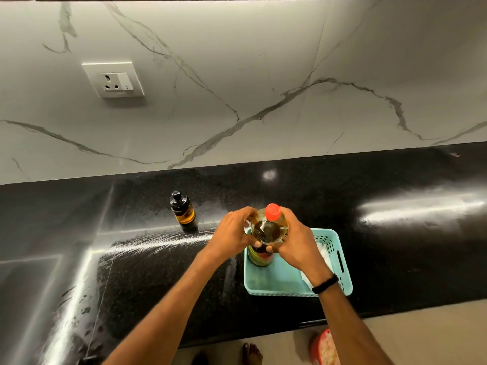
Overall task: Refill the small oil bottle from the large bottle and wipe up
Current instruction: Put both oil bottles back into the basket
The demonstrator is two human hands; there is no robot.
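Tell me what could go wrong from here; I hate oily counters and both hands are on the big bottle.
The large bottle stands at the basket's left edge, gripped by the left hand and right hand; lifted carelessly, it might catch the rim and tip. Its red cap is on, and squeezing while uncapping could spurt oil. The small bottle is narrow, so pouring may overshoot onto the black counter.

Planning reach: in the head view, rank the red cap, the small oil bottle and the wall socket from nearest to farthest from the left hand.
From the left hand:
1. Red cap, just right, atop the held large bottle.
2. Small oil bottle, left, on the counter.
3. Wall socket, far up-left on the backsplash.
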